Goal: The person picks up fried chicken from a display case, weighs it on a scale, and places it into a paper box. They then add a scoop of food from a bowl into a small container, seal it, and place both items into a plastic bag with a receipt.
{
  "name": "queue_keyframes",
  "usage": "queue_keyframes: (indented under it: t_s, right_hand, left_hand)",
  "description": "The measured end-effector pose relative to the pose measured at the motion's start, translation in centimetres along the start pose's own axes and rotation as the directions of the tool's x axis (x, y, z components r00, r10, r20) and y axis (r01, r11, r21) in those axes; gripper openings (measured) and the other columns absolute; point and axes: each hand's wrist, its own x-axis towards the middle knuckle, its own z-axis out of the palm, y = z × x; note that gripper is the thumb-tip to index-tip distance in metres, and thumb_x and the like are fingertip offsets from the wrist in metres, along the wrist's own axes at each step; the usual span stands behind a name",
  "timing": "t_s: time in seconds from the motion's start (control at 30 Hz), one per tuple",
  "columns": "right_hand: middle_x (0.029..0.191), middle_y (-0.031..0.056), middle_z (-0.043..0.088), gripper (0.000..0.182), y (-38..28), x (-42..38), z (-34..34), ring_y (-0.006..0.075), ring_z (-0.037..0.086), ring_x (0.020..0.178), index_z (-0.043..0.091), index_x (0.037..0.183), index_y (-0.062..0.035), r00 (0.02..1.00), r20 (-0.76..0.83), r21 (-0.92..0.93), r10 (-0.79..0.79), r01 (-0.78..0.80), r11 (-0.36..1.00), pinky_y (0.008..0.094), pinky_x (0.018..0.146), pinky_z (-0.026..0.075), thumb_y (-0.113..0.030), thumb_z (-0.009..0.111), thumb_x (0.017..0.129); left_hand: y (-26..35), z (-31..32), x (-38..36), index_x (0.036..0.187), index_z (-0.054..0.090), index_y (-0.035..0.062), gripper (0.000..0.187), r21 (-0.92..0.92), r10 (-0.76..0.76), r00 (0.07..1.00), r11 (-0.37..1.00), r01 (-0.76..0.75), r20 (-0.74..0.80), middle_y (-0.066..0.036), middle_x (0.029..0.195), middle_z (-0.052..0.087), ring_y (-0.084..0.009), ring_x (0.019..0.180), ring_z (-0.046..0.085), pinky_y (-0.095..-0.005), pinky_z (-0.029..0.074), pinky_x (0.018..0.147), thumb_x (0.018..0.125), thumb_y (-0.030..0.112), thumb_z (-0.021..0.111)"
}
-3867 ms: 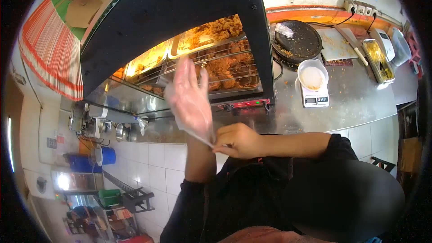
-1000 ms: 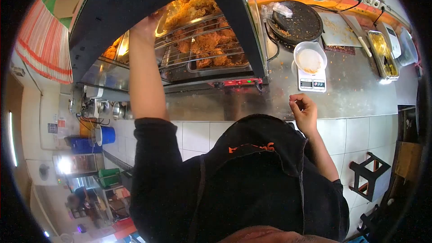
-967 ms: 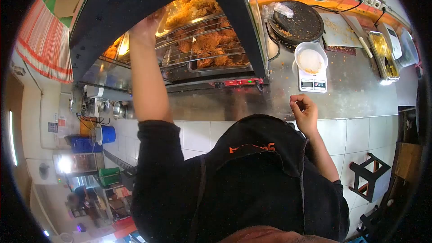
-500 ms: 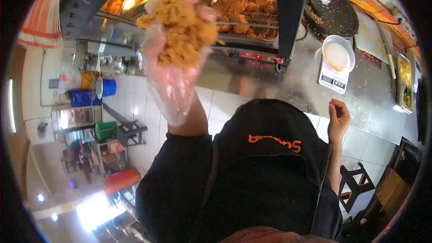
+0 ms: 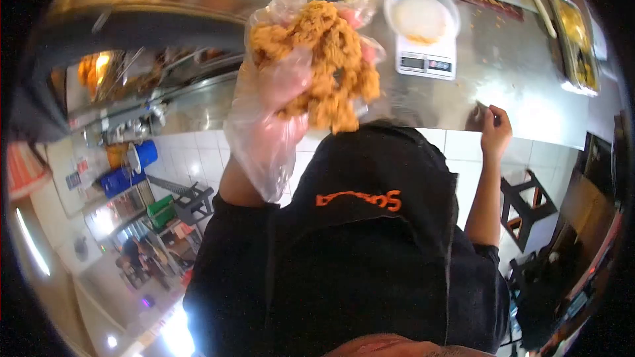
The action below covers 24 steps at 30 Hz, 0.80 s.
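Head camera view, looking down over the person's black apron with orange lettering (image 5: 360,199) at chest level. Half a second ago the left hand was lifting a golden, craggy piece of fried chicken just outside the warming cabinet; now that hand is holding it clear of the cabinet, above the chest, and the view is swinging right along the counter. As a judgement, the chicken is out of the cabinet and is being carried toward the worktop.

Left hand (image 5: 284,82), inside a loose clear plastic glove (image 5: 254,149), is wrapping its fingers most of the way round the piece of fried chicken (image 5: 327,59), gripping it firmly; the glove's cuff is hanging slack below the wrist.

Right hand (image 5: 495,133) is bare and resting at the front edge of the steel countertop (image 5: 522,73), fingers half curled. It seems to hold nothing, though the fingertips are too small to tell for certain.

Farther off, a white plastic bowl (image 5: 420,13) is sitting on a small white digital kitchen scale (image 5: 424,61), well apart from the chicken. Beyond and to the left, the glass-fronted warming cabinet (image 5: 152,53) is blurring past, with more fried pieces glowing inside.
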Motion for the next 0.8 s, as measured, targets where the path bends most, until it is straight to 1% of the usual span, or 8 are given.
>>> queue_keyframes:
  t_s: [0.13,0.2,0.3,0.43,0.47,0.57,0.67,0.8]
  right_hand:
    - [0.094,0.0114,0.069,0.014,1.3,2.5,0.6,0.0308,0.067,0.086,0.071,0.095,-0.0071,0.96,-0.098,-0.163,-0.262,0.244,0.956,0.0374,0.076,0.052,-0.016,0.065,0.087]
    - [0.091,0.008,0.069,0.009,0.8,3.1,1.2,0.0294,0.067,0.081,0.07,0.089,-0.0087,0.932,-0.16,-0.193,-0.327,0.295,0.936,0.0374,0.07,0.052,-0.014,0.065,0.085]
    - [0.086,0.0052,0.069,0.006,1.1,3.3,1.7,0.0248,0.066,0.073,0.069,0.084,-0.0113,0.881,-0.225,-0.22,-0.416,0.37,0.903,0.0347,0.064,0.052,-0.008,0.067,0.08]
    - [0.081,0.0049,0.067,0.008,1.2,3.2,2.0,0.0225,0.065,0.068,0.069,0.082,-0.0112,0.873,-0.26,-0.205,-0.411,0.366,0.908,0.0337,0.062,0.051,-0.005,0.068,0.076]
    - [0.08,0.0048,0.067,0.008,1.3,3.1,2.0,0.0224,0.065,0.068,0.069,0.082,-0.011,0.873,-0.265,-0.215,-0.409,0.36,0.908,0.0335,0.062,0.051,-0.005,0.068,0.076]
    - [0.08,0.0044,0.068,0.009,1.7,3.1,1.9,0.022,0.065,0.068,0.069,0.081,-0.0118,0.867,-0.257,-0.217,-0.427,0.379,0.9,0.0322,0.062,0.051,-0.005,0.068,0.075]
    - [0.08,0.0038,0.068,0.01,2.1,3.5,2.1,0.0214,0.064,0.067,0.069,0.081,-0.0126,0.825,-0.279,-0.224,-0.492,0.442,0.869,0.0313,0.061,0.051,-0.005,0.069,0.074]
    - [0.08,0.0036,0.068,0.009,2.1,3.3,1.9,0.0207,0.064,0.066,0.069,0.08,-0.0128,0.853,-0.261,-0.224,-0.453,0.402,0.888,0.0311,0.06,0.051,-0.006,0.068,0.074]
  left_hand:
    - [-8.8,-5.5,8.8,0.112,0.056,0.0038,0.026,0.462,0.074,0.971,0.886,0.04,-0.227,-0.015,0.104,0.063,-0.0286,0.094,0.066,-0.0375,0.06,0.079,0.087,0.005,0.064]
    - [-13.8,-9.0,13.2,0.109,0.063,0.0113,0.03,0.686,0.167,0.953,0.725,0.056,-0.254,-0.013,0.1,0.067,-0.0274,0.091,0.067,-0.0396,0.057,0.08,0.083,0.022,0.074]
    - [-17.5,-15.6,17.9,0.117,0.058,0.0052,0.036,0.765,-0.136,0.989,0.632,0.125,-0.049,-0.009,0.121,0.061,-0.0171,0.112,0.059,-0.0287,0.049,0.094,0.083,-0.003,0.069]
    - [-20.2,-14.5,18.6,0.113,0.06,0.0046,0.032,0.867,-0.161,0.976,0.496,-0.046,0.144,-0.009,0.112,0.065,-0.0165,0.112,0.059,-0.0297,0.047,0.097,0.083,-0.003,0.069]
    - [-18.9,-11.8,18.5,0.11,0.062,0.003,0.025,0.963,-0.164,0.958,0.172,-0.208,0.236,-0.009,0.118,0.064,-0.0173,0.115,0.058,-0.0306,0.045,0.099,0.086,-0.001,0.066]
    - [-19.5,-11.9,18.3,0.11,0.062,0.0017,0.018,0.897,-0.245,0.969,0.432,0.093,0.017,-0.012,0.129,0.06,-0.0181,0.113,0.057,-0.0308,0.045,0.099,0.093,0.006,0.059]
    - [-19.4,-11.2,18.1,0.106,0.062,0.0014,0.015,0.928,-0.128,0.992,0.369,0.052,-0.004,-0.014,0.129,0.06,-0.0178,0.113,0.057,-0.0299,0.044,0.098,0.096,0.01,0.055]
    - [-19.5,-13.2,18.7,0.098,0.06,0.0018,0.016,0.935,0.002,0.965,0.246,-0.254,0.261,-0.016,0.135,0.056,-0.0219,0.114,0.057,-0.0308,0.041,0.101,0.099,0.016,0.053]
